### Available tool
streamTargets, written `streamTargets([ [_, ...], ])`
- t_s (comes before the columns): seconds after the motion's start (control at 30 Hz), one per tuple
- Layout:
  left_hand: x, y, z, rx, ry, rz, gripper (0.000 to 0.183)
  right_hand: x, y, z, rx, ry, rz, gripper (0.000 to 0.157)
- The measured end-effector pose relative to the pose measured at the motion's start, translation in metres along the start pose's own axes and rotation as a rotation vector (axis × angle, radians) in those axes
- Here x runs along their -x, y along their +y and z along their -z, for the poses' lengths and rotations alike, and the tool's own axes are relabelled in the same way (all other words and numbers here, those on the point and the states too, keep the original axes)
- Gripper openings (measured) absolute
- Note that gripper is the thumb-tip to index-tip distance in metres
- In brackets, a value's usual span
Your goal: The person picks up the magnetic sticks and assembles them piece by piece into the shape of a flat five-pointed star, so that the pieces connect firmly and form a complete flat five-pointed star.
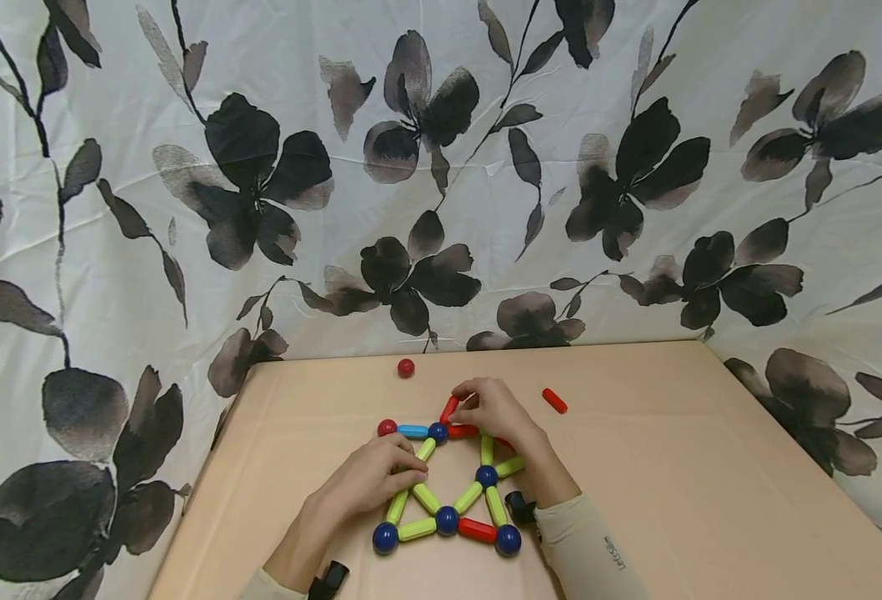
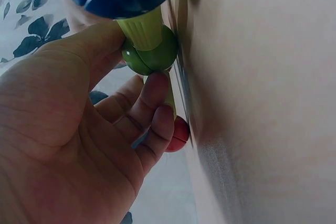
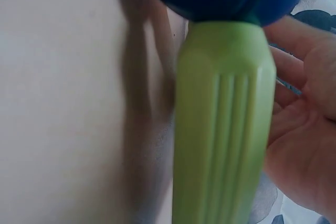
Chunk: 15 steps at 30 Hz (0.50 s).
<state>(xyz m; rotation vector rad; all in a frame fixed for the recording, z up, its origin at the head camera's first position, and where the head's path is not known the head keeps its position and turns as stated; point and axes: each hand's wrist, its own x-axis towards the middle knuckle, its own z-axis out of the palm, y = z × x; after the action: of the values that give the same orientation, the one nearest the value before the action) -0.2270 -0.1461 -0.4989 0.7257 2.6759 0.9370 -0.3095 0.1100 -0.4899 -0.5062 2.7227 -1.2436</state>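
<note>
On the table lies a flat frame of rods and balls, with blue balls [image 1: 447,521], yellow-green rods [image 1: 417,529] and red rods [image 1: 477,531]. My left hand [image 1: 372,477] grips its left side; the left wrist view has thumb and fingers about a green ball [image 2: 152,56]. At the frame's far side my right hand [image 1: 495,410] pinches a red rod [image 1: 449,409], which slants up from a blue ball [image 1: 438,432]. A light blue rod [image 1: 413,432] joins that ball to a red ball [image 1: 387,427]. In the right wrist view, a yellow-green rod [image 3: 223,124] hides part of the hand.
A loose red ball [image 1: 406,368] lies near the table's back edge. Farther right is a loose red rod [image 1: 554,401]. The tan table [image 1: 711,467] meets a white cloth [image 1: 516,200] with dark flowers behind it.
</note>
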Motion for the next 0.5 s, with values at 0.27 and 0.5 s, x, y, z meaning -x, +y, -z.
streamTargets([
  [0.27,0.0007,-0.0006,0.0,-0.007,0.001,-0.008,0.022,-0.0008,0.0014,-0.0037,0.061,-0.061,0.026,0.038],
  [0.5,0.0007,-0.0007,-0.0004,-0.01,0.007,-0.017,0.022,-0.0023,0.0019,-0.0069,0.153,-0.075,0.031,0.036],
])
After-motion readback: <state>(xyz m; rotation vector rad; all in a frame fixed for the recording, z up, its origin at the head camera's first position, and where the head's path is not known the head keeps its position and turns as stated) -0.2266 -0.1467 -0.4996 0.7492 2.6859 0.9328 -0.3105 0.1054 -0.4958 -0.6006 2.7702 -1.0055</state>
